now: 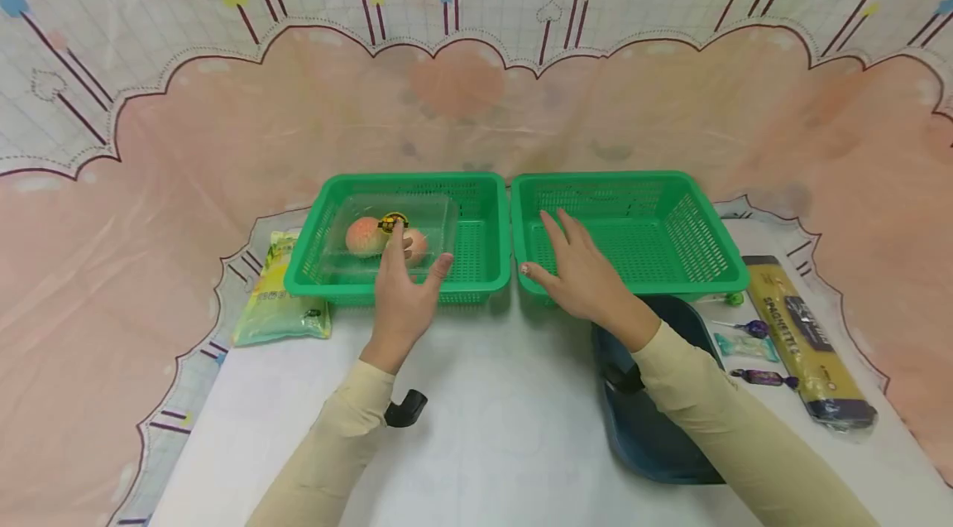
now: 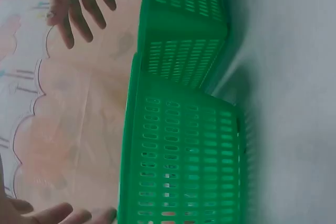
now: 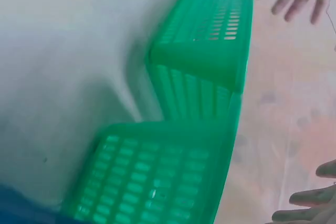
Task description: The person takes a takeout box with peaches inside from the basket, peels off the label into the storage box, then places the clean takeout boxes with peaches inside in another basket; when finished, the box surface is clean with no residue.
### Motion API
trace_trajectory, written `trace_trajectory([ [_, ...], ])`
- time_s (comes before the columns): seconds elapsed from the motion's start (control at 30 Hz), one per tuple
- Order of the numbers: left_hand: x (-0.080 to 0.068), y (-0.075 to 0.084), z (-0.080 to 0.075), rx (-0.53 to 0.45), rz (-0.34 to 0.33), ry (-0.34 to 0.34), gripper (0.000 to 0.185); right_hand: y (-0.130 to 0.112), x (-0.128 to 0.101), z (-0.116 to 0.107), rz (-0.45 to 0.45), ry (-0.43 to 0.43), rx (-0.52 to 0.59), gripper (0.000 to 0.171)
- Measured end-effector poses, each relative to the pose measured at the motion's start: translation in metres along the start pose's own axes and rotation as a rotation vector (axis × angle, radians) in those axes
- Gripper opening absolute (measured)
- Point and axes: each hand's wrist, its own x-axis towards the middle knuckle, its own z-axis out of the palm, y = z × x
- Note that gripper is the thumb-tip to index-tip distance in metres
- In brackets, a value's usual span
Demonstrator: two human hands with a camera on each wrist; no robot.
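Note:
Two green plastic baskets stand side by side. The left basket [image 1: 484, 250] [image 2: 184, 161] [image 3: 210, 35] holds a clear plastic box [image 1: 439, 217] with two peaches [image 1: 363, 236] inside. My left hand [image 1: 405, 279] [image 2: 52, 216] hovers over its front rim, close to the box, fingers relaxed and holding nothing. The right basket [image 1: 655, 246] [image 2: 184, 30] [image 3: 157, 177] has nothing in it. My right hand [image 1: 577, 262] [image 3: 310, 203] is spread flat over its front left corner, also holding nothing. Whether either hand touches a basket is unclear.
A yellow-green bag [image 1: 279, 295] lies left of the baskets. A spaghetti packet [image 1: 807, 341] and a few wrapped sweets [image 1: 748, 345] lie at the right. A dark blue tray [image 1: 655, 428] sits under my right forearm. A pink printed cloth hangs behind.

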Motion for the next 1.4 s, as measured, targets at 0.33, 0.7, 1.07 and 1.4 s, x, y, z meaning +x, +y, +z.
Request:
trace_trajectory([
  [0.33,-0.007,-0.022,-0.009,-0.274,-0.245,0.15,0.061,-0.033,0.024,0.003,-0.005,0.046,0.194,0.08],
  [0.7,-0.012,-0.036,-0.009,-0.304,-0.373,0.161,0.057,-0.06,0.047,0.023,0.046,0.087,0.467,0.07],
  [1.07,-0.017,-0.05,0.001,-0.309,-0.469,0.164,0.062,-0.071,0.067,0.047,0.117,0.046,0.509,0.065],
  [1.4,-0.014,-0.062,0.008,-0.545,-0.593,0.129,0.068,-0.083,0.087,0.087,0.228,0.04,0.439,0.067],
])
